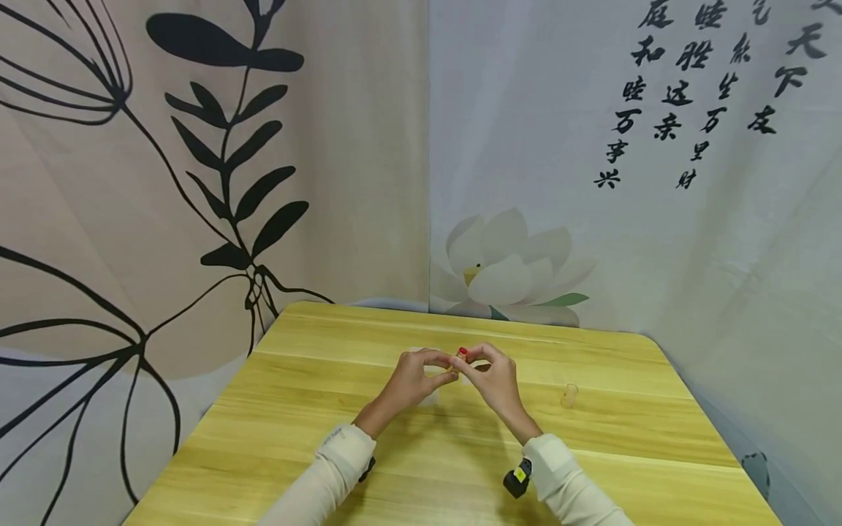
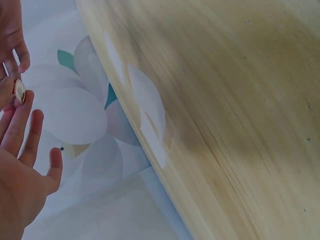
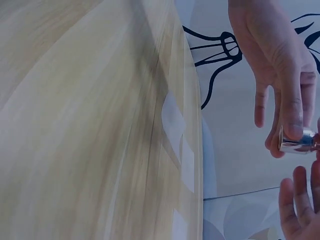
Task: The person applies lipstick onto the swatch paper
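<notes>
Above the middle of the table, both hands meet on a small lipstick [image 1: 463, 352] with its red tip up. My left hand [image 1: 414, 380] holds the shiny metallic tube [image 3: 298, 142] between thumb and fingers. A round label marks its base [image 2: 20, 91] in the left wrist view. My right hand [image 1: 496, 376] pinches the upper part from the other side with thumb and forefinger. Its grip is partly cut off at the right wrist view's edge. A clear cap [image 1: 569, 395] lies on the table, right of the right hand.
White paper-like pieces [image 1: 430, 398] lie on the wooden table [image 1: 316, 409] beneath the hands. Printed curtains [image 1: 368, 146] hang behind the table's far edge. A black wrist camera [image 1: 517, 478] sits under the right cuff.
</notes>
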A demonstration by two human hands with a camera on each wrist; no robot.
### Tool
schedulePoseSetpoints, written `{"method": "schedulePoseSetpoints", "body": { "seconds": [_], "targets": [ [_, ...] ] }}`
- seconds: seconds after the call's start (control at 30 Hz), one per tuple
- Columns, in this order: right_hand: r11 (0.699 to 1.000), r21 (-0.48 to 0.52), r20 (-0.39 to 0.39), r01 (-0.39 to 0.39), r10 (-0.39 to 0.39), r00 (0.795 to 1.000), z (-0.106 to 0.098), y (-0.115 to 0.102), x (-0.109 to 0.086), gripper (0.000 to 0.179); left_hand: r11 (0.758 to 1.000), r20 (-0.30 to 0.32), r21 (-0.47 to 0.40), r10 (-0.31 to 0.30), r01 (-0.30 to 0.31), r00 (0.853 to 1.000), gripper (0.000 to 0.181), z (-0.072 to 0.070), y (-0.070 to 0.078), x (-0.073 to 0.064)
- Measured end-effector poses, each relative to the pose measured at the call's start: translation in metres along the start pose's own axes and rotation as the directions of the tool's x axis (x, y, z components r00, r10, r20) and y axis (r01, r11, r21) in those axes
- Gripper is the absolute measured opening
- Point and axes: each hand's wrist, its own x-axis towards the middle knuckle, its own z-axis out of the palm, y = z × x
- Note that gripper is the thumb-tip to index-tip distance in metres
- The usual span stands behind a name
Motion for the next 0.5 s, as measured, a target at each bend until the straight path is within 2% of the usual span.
{"method": "schedulePoseSetpoints", "body": {
  "seconds": [0.17,0.3,0.5],
  "targets": [
    [1.000,-0.016,0.041,0.018,-0.017,0.999,0.0005,0.0014,-0.0001,0.020,1.000,-0.012,-0.006,0.022,-0.022,1.000,0.025,0.0003,-0.0007,-0.0010],
    [0.998,-0.023,0.064,0.056,-0.055,0.996,0.0000,0.0029,-0.0017,0.019,1.000,-0.018,-0.002,0.016,-0.016,1.000,0.026,0.0001,-0.0009,-0.0021],
    [0.999,-0.018,0.028,0.051,-0.051,0.998,-0.0006,-0.0038,-0.0038,0.011,1.000,-0.014,-0.011,0.020,-0.020,1.000,0.026,0.0009,-0.0029,-0.0016]
  ]
}}
